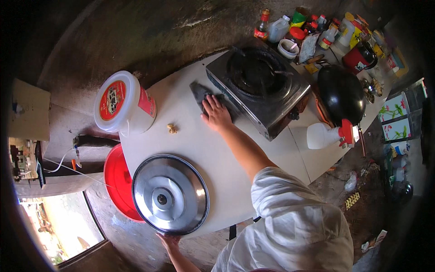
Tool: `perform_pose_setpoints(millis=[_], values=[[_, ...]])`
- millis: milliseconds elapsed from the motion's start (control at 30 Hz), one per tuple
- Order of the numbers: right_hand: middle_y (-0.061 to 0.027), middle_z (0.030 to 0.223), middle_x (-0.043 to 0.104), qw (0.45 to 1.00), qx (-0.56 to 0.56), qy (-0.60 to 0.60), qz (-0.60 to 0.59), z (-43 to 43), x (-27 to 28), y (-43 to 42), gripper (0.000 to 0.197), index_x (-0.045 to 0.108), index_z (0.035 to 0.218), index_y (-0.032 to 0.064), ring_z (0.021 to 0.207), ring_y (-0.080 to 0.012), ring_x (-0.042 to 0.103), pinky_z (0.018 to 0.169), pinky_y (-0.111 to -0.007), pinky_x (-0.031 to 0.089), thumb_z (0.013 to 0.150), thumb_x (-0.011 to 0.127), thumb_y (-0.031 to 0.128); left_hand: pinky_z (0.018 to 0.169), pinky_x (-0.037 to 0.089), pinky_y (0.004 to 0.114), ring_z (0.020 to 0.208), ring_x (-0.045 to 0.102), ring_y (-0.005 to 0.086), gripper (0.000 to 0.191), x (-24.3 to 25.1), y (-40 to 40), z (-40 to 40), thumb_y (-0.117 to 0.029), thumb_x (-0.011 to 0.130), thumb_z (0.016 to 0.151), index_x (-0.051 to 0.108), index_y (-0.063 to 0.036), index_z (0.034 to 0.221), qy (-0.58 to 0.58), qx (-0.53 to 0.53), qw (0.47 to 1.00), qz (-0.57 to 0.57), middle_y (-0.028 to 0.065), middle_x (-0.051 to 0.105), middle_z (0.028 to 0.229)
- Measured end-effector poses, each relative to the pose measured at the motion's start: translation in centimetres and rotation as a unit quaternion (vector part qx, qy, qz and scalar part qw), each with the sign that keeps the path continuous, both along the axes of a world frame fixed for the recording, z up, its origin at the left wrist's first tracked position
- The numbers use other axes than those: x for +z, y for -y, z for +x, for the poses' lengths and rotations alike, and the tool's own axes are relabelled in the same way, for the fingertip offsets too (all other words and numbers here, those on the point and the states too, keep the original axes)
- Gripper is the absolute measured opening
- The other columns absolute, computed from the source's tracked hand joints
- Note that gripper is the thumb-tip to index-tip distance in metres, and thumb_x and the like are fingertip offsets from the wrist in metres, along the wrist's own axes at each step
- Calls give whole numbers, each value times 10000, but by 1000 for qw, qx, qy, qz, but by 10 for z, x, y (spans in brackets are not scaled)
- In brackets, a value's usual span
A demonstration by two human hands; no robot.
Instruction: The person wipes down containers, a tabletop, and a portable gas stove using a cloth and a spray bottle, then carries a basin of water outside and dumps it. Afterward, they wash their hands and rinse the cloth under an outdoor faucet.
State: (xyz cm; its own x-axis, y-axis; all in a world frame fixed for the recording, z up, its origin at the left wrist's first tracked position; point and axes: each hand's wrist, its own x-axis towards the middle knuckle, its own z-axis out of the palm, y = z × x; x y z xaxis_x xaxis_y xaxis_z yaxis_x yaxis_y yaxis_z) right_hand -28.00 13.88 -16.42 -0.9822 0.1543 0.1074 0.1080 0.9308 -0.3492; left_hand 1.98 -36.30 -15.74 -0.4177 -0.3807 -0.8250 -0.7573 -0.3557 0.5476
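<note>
My right hand lies palm down on a dark grey cloth, pressing it on the white tabletop beside a steel gas stove. At the near left edge of the table, my left hand grips the rim of a large round metal lid; its fingers are partly hidden by the lid. The lid reaches over the table edge and overlaps a red plastic basin. Between the lid and a white lidded bucket lies a small piece of what looks like ginger root.
A white spray bottle with a red head lies right of the stove, near a black wok. Sauce bottles, jars and a small white bowl crowd the back right. A rough wall rises behind the table.
</note>
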Motion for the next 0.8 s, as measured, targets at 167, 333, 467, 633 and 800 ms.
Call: perform_pose_setpoints(millis=[167, 333, 467, 633, 800], values=[[-116, 1435, 189, 996, -92, -17, 6, 16, -10, -3, 625, 308, 1341, 83, 1327, -257, 163, 1041, -407, 224, 849, 423, 452, 406, 445, 325, 497, 571, 277, 966, 5, 10, -20, -819, 129, 697, 542, 29, 904, 103, -117, 986, -51, 145, 569, 628], [-116, 1433, 185, 996, -86, -15, 9, 129, 6, -8, 663, 307, 1333, 72, 1327, -261, 160, 1040, -419, 221, 816, 491, 444, 383, 396, 336, 378, 507, 209, 921, 30, 32, -48, -756, 97, 766, 549, 7, 519, 146, -325, 888, -291, 101, 499, 413], [-81, 1429, 204, 992, -111, 54, 8, 246, 15, -12, 629, 286, 1347, 121, 1324, -250, 172, 1051, -435, 189, 822, 501, 394, 461, 358, 422, 474, 509, 283, 580, 58, 0, -110, -457, 311, 855, 590, 32, 720, -24, -435, 770, -466, 190, 541, 579], [-93, 1430, 197, 984, -156, 77, 35, 338, 7, -50, 628, 281, 1349, 108, 1323, -265, 169, 1054, -434, 179, 829, 486, 396, 559, 428, 374, 628, 573, 343, 374, 96, -162, -155, -308, 479, 855, 608, 19, 727, -344, -568, 641, -384, 195, 595, 685], [-180, 1406, 209, 986, -93, 126, 62, 338, 32, -61, 754, 281, 1340, 50, 1303, -338, 188, 1022, -469, 225, 775, 509, 495, 609, 441, 306, 652, 573, 220, 196, 177, -354, -90, -196, 566, 828, 598, -3, 824, -387, -779, 489, -55, 118, 607, 744]])
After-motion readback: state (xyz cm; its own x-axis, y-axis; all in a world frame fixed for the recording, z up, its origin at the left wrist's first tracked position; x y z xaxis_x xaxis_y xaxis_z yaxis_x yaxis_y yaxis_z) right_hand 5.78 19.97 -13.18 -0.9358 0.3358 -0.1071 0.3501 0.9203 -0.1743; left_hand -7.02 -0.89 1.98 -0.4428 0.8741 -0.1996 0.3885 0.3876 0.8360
